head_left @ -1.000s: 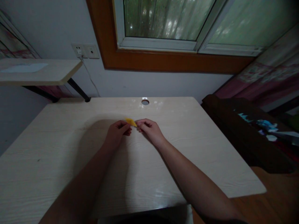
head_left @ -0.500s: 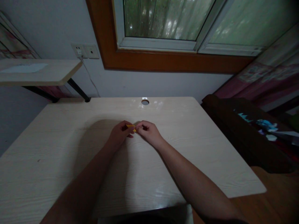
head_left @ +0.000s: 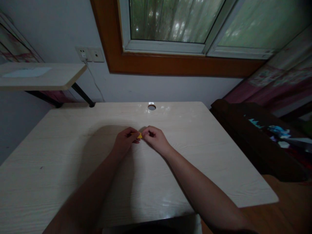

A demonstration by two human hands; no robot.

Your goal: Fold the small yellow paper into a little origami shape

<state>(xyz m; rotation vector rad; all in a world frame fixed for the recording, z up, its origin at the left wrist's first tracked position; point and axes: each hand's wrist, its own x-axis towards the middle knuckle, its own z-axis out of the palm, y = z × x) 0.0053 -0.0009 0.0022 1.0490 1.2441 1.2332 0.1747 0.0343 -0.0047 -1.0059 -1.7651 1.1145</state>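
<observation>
Yellow piece [head_left: 139, 136], small, prob. paper, is btwn the two hands, abt mid-desk, a bit nearer the far edge than the near one. L hand [head_left: 125, 139] has it: thumb on top, index behind/under, pinching; other L fingers curl below, tips just showing. Only a bit of yellow shows past the L thumb, plus a sliver further back btwn thumb & index; rest hidden, so can't tell full shape. R hand [head_left: 155, 136] is right at the piece's R end, thumb & index tips close tog., other fingers curled in; can't tell if they grip the yellow or just touch it. Also can't tell whether the piece rests on the desk or sits slightly above.

Both forearms come in from the bottom corners, L one darker in shadow. Desk [head_left: 200, 159] is pale wood-grain, w/ a round hole [head_left: 151, 107] near the far edge, straight beyond the hands. Far L: raised shelf [head_left: 70, 70] on black legs, w/ a white sheet [head_left: 26, 72] on top. Wall socket [head_left: 83, 54] behind, white cord [head_left: 94, 78] hanging from it. Window [head_left: 168, 19] above, brown wood surround. R side: pink/white curtain [head_left: 280, 71], dark furniture [head_left: 243, 136] w/ blue bits on it, too dim to ID.
</observation>
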